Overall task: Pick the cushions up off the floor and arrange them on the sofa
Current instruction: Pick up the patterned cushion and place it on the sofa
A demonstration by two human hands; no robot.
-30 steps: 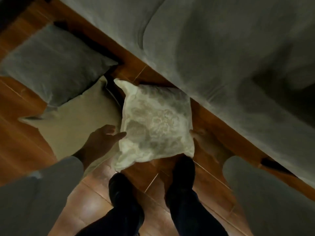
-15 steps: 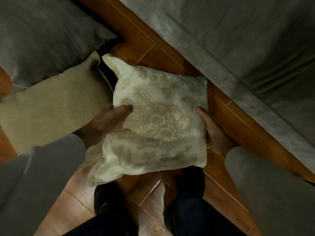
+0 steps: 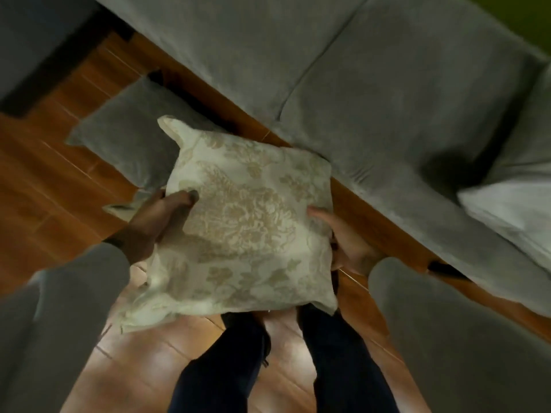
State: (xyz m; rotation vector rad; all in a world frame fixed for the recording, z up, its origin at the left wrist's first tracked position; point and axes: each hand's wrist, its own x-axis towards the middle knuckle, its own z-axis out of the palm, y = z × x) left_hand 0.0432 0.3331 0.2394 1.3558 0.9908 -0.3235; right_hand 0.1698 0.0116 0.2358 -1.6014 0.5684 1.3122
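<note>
A cream cushion with a beige floral pattern [image 3: 247,222] is held off the floor in front of me. My left hand [image 3: 155,222] grips its left edge, thumb on top. On the opposite edge, my right hand [image 3: 346,236] holds it the same way. A grey cushion [image 3: 128,135] lies on the wooden floor behind it. Only a corner of a beige cushion [image 3: 119,208] shows beside my left hand; the rest is hidden. The grey sofa [image 3: 372,93] runs across the top and right, with a white cushion [image 3: 512,216] on its seat.
My legs in dark trousers [image 3: 337,362] stand on the wooden floor [image 3: 44,180] below the held cushion. A dark sofa foot [image 3: 444,268] shows under the seat edge at the right. Another grey piece of furniture [image 3: 32,28] fills the top left corner.
Both hands closed on the floral cushion's sides and lifted it off the floor. The view has tilted up, so more of the sofa seat and the white cushion show.
</note>
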